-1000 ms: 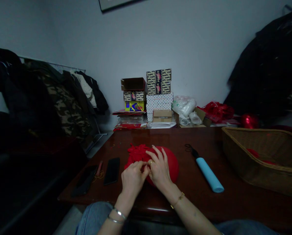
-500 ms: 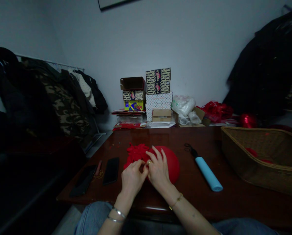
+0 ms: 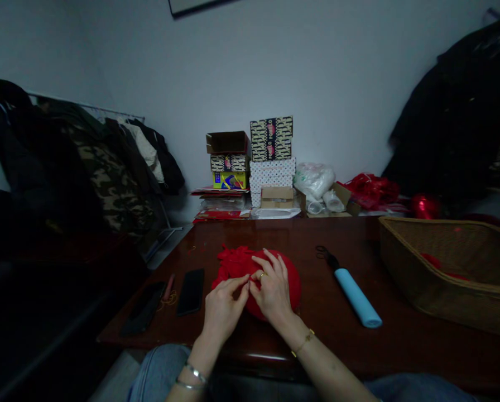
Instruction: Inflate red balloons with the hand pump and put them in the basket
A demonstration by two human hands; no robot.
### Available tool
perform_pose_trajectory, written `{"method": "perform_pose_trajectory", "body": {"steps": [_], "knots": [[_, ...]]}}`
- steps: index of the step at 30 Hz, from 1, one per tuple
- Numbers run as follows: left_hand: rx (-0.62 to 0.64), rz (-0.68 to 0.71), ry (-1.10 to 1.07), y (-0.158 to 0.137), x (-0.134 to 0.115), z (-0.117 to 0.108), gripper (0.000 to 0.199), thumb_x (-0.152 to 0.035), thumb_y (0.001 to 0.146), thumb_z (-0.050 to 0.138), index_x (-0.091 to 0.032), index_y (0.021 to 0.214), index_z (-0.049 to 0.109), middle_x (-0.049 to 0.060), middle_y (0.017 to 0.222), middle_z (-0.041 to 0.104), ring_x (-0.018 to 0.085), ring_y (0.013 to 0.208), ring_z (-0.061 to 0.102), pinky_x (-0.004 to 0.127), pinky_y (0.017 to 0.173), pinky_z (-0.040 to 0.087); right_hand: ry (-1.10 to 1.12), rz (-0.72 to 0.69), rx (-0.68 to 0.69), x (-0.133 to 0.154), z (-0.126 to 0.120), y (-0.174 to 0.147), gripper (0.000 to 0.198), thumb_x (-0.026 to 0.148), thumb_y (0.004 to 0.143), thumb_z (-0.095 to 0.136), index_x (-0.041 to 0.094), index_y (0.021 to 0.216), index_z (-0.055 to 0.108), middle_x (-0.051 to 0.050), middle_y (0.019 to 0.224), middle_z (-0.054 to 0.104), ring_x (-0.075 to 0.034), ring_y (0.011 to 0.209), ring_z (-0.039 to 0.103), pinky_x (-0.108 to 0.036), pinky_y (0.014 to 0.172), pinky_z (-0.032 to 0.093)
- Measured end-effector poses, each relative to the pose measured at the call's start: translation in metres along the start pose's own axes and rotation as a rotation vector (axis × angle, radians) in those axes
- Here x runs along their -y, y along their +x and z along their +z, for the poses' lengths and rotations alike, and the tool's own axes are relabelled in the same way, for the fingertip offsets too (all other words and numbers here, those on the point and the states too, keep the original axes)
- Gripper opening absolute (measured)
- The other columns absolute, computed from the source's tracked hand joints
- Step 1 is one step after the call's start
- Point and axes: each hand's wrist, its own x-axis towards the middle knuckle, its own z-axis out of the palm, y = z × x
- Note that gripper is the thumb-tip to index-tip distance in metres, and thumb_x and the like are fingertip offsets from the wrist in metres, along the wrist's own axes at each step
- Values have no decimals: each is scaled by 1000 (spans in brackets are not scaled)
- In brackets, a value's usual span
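Your left hand (image 3: 222, 307) and right hand (image 3: 274, 287) meet at lower centre of the frame, thumb and forefinger of each drawn together in a pinch. You can't be seen to grip anything for certain; whatever sits between the fingertips is too small to tell. Your right hand's other fingers spread over the red round piece (image 3: 294, 287), which rests on the worktop (image 3: 329, 234) at lower centre, with the ruffled red piece (image 3: 234, 259) just left of it.

The round piece looks smooth and could roll or skid if you press off-centre; if it is inflated, a fingernail or your ring could puncture it. A loose pinch could let a small part slip away.

The worktop's near edge runs beneath your forearms, so anything dropped toward you could fall. On the left, a phone (image 3: 190, 291) lies near your left hand, limiting a sweep that way. Your better side room lies right of the round piece, up to the blue cylinder (image 3: 357, 297); beyond it, the wicker basket (image 3: 446, 301) bounds the right. The far side offers room too.
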Motion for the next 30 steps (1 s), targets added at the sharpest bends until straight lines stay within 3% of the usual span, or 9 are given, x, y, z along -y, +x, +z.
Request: {"method": "perform_pose_trajectory", "body": {"steps": [8,13,18,26,30], "knots": [[85,-11,174,7,-4,-5,20,-27,82,54,-24,92,71,3,88,73,19,77,67,28,69,50,-23,-58,-48,3,4,-1,11,15,75,57,21,67,59,-4,120,60,-26,129,32,-54,108,17],[25,-56,264,6,-7,-1,15,-25,79,57,-23,87,70,3,83,72,18,72,66,26,64,47,-51,-92,-53,2,8,-3,11,17,79,55,21,70,60,-3,123,58,-25,131,29,-53,109,15],[-4,-96,183,6,-8,0,14,-24,78,56,-23,85,68,1,83,71,16,72,65,25,65,45,-23,-101,-62,1,6,-4,7,18,77,58,21,71,60,-3,122,59,-26,130,30,-53,109,15],[-26,-238,-137,12,2,2,14,-27,77,53,-21,81,65,0,77,69,14,66,64,24,64,47,43,-107,-56,0,3,-2,7,17,76,56,22,73,59,-4,120,59,-24,130,31,-55,107,18],[-58,-287,-140,13,8,4,17,-30,78,52,-21,83,64,1,76,69,15,65,64,24,62,47,75,-102,-61,-2,2,-3,10,15,75,55,23,76,61,-4,123,57,-24,131,30,-55,107,19]]}}
